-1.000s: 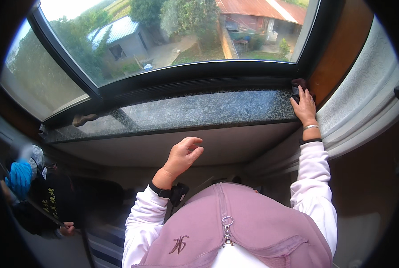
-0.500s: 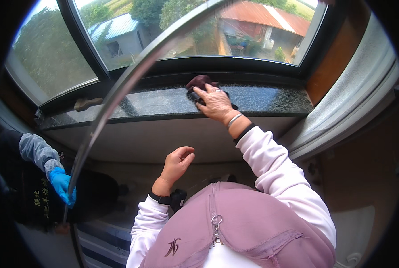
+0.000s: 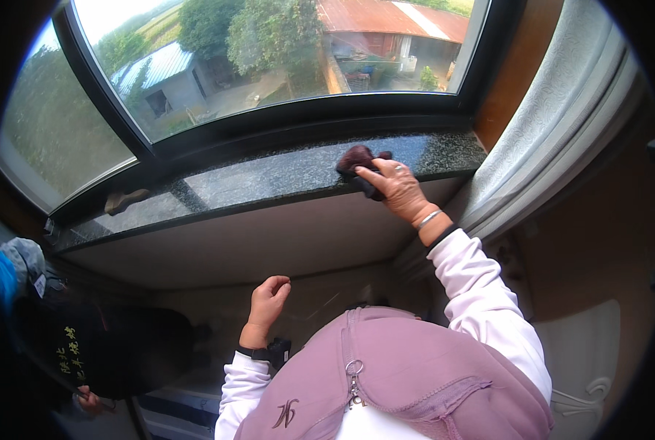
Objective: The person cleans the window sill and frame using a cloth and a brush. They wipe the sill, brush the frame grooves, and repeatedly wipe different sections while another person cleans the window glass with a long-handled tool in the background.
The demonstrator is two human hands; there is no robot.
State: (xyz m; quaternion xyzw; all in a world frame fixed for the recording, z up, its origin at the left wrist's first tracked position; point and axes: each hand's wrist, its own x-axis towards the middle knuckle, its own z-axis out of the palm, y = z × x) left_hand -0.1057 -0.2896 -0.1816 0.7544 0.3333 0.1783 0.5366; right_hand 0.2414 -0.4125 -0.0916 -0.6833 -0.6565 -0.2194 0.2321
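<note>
My right hand [image 3: 399,189] presses a bunched dark maroon-and-black cloth [image 3: 358,157] against the speckled dark stone windowsill [image 3: 261,172], close to its front edge. The fingers wrap over the cloth and hide part of it. Lower down, my left hand [image 3: 267,306] hovers in front of the wall below the sill, touching nothing. Its fingers are curled in toward the thumb, with nothing seen in them.
Behind the sill stands a dark-framed window [image 3: 298,110]. A tan, brush-like object [image 3: 126,200] lies on the sill's left part. A pale curtain [image 3: 532,139] hangs at the right. At the left is another person in dark clothes [image 3: 122,345], one hand [image 3: 89,400] visible low down.
My right hand has slid the cloth rightward and toward the sill's front edge. My left hand has dropped slightly. The long metal strip held by the other person has left the view.
</note>
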